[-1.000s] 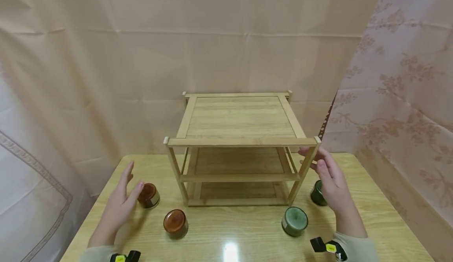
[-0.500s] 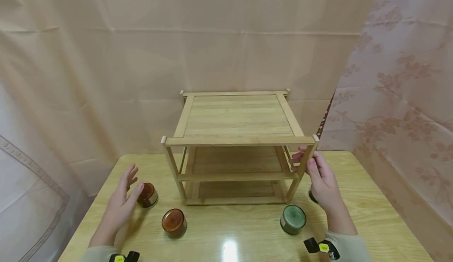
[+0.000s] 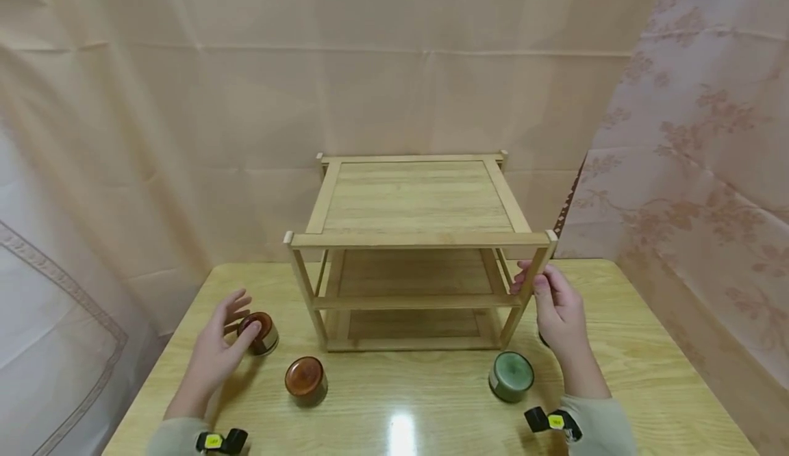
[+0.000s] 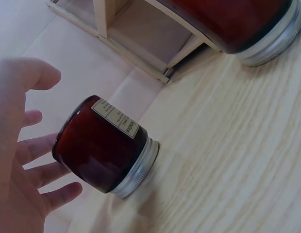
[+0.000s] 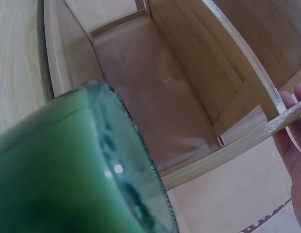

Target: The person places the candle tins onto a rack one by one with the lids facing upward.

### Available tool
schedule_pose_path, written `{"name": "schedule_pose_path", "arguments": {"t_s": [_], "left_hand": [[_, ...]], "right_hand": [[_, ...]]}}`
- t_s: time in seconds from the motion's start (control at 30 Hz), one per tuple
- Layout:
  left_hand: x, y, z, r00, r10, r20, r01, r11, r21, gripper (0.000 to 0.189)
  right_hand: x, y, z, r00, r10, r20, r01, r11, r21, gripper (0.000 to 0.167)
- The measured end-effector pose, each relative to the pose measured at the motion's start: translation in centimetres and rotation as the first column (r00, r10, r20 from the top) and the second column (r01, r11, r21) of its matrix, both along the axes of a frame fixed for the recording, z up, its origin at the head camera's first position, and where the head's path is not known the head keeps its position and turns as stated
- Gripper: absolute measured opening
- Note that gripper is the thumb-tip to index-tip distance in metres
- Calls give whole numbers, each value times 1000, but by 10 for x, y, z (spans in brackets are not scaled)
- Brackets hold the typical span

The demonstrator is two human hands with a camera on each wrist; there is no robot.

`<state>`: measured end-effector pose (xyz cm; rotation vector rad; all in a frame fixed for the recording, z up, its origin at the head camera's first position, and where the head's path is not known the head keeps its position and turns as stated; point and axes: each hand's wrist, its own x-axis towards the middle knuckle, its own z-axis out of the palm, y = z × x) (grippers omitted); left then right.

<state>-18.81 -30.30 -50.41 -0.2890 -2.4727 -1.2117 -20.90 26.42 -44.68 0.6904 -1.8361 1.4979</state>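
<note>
A wooden shelf rack [image 3: 419, 239] with stacked shelves stands on the table. My right hand [image 3: 564, 319] holds its right front post, the thumb in front and the fingers reaching behind; the right wrist view shows those fingers [image 5: 288, 99] at the post. My left hand [image 3: 212, 360] is spread around an amber glass jar [image 3: 264, 336]. In the left wrist view this labelled jar [image 4: 104, 145] rests on its metal lid, with the fingers beside it and the thumb apart from it. A second amber jar [image 3: 305, 379] stands nearer the front.
A green glass jar [image 3: 511, 376] stands before the rack's right front corner and looms large in the right wrist view. Behind my right hand, a darker green jar [image 3: 543, 339] is almost wholly hidden. Cloth curtains [image 3: 394, 100] hang behind the wooden table [image 3: 370, 428] and on both sides.
My right hand has moved left onto the rack's post, covering most of the dark green jar. My left hand has come closer around the far amber jar.
</note>
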Motion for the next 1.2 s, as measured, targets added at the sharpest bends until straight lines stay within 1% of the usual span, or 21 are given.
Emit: {"name": "schedule_pose_path", "arguments": {"t_s": [0.07,0.2,0.3,0.4,0.53,0.83,1.0,1.2], "left_hand": [[-1,0,-2,1000,0,2,0,1000,-5,66],[-1,-2,-5,999,-6,33,6,1000,-15,66],[0,-3,-7,998,-17,59,18,1000,-18,67],[0,-4,-8,997,-24,75,26,1000,-18,69],[1,-5,-10,997,-24,79,26,999,-21,71],[-2,-6,-13,995,-19,101,19,1000,-7,76],[-3,-7,-14,993,-22,118,22,1000,4,77],[-3,-10,-15,990,-11,142,10,1000,7,76]], "right_hand": [[-1,0,-1,1000,13,-11,-13,1000,-26,26],[-2,-1,-4,996,71,-44,-75,992,-98,24],[-4,-2,-7,993,102,-56,-108,987,-121,23],[-5,-2,-8,991,113,-68,-121,986,-118,22],[-6,-1,-9,990,117,-79,-125,986,-106,22],[-5,0,-8,990,123,-72,-131,985,-113,21],[-5,0,-7,989,127,-72,-134,985,-112,21],[-5,0,-6,989,129,-73,-137,984,-112,21]]}}
